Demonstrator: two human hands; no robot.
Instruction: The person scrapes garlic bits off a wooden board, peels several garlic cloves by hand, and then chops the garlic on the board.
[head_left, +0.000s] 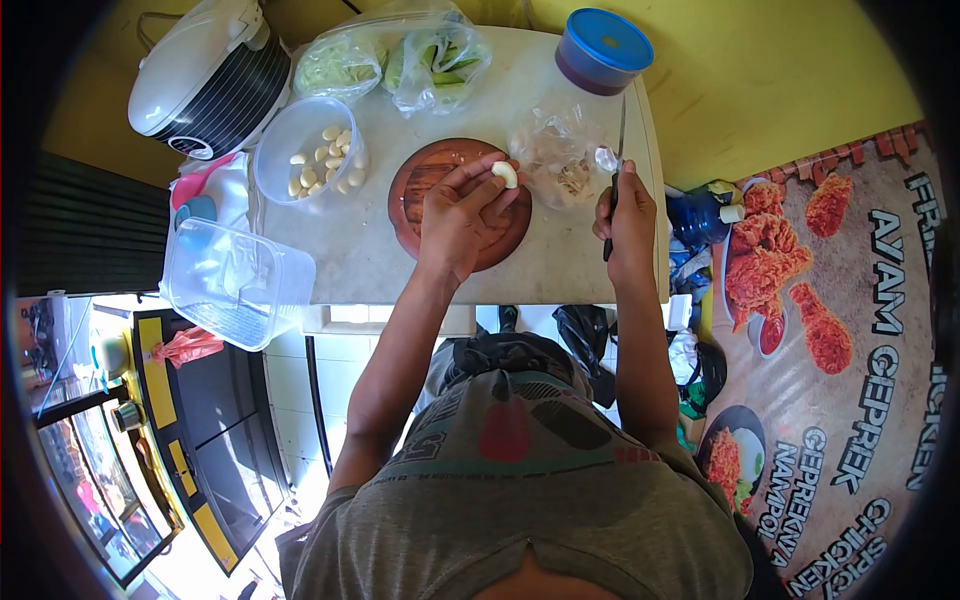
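A peeled, curved garlic clove (pixel 506 175) is pinched between the thumb and fingers of my left hand (pixel 455 215). That hand hovers over a round wooden cutting board (pixel 410 205). My right hand (pixel 632 225) is wrapped around the dark handle of a knife (pixel 622 130), whose narrow blade points away from me. A small whitish piece (pixel 606 158) shows beside the blade, close above my right fingers. Between the board and the knife lies a clear plastic bag (pixel 555 135) with garlic and papery skins in it. Left of the board, a clear round tub (pixel 268 160) contains several peeled cloves.
A blue-lidded container (pixel 605 40) stands at the back right. Two bags of green vegetables (pixel 435 65) lie at the back, near a rice cooker (pixel 215 80). A clear rectangular container (pixel 225 280) sits at the table's left front edge. A food banner (pixel 830 350) hangs at right.
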